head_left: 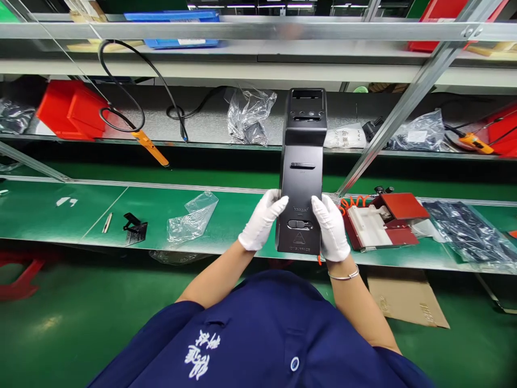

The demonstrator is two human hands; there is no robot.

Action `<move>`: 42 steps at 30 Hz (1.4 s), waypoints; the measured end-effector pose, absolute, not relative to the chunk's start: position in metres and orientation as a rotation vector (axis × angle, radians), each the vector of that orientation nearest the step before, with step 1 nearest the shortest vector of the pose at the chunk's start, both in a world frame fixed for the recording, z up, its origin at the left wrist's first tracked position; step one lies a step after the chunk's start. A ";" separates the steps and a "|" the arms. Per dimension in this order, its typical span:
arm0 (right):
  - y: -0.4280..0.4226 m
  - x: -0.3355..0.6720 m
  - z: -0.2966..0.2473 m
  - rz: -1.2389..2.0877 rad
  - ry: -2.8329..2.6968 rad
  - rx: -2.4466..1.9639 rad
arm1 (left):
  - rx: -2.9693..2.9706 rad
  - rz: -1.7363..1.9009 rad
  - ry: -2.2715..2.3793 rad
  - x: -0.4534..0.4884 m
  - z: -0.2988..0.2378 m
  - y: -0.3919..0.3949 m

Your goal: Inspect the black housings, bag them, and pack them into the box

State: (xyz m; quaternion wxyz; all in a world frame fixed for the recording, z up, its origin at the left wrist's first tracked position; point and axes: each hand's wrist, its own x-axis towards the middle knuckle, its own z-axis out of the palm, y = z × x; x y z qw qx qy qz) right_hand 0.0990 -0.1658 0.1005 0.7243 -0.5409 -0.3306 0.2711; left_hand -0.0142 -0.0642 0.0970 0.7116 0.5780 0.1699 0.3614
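I see the left hand [262, 220] and right hand [331, 229] clamped on the black unit [302, 186], mid-frame, lettered "SURFACE"; upper centre, a clear bag [247, 110] holds a dark piece [255, 132].

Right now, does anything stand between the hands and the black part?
Only the white gloves: the left hand and right hand hold the black part at its opposite long sides. Nothing else visible comes between.
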 end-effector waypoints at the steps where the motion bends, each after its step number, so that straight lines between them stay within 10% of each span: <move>1: -0.165 0.100 0.098 0.613 -0.752 -1.200 | 1.212 0.820 0.388 -0.012 0.099 -0.065; 34: -0.163 0.071 0.088 -0.392 -1.220 -1.521 | 1.398 1.840 0.794 -0.006 0.112 -0.068; 42: -0.162 0.061 0.096 -0.219 -1.194 -1.529 | 1.367 1.873 0.886 -0.011 0.108 -0.079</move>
